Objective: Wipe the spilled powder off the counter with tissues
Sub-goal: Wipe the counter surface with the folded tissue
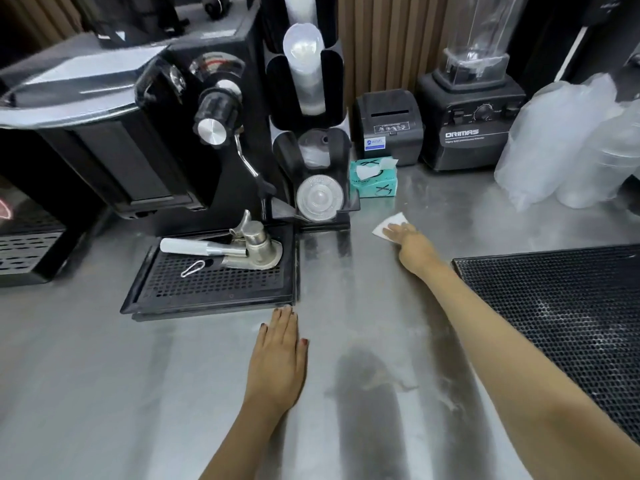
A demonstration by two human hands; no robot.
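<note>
Right hand [412, 244] reaches far across steel worktop [104, 375], fingers laid flat, pressing white tissue [388, 224] just before tissue box [374, 176]. Left hand [278, 362] spread, palm down. Tissue thin, limp, likely tears easily — press at centre. Powder [448, 405] film faint — likely smears.
</note>
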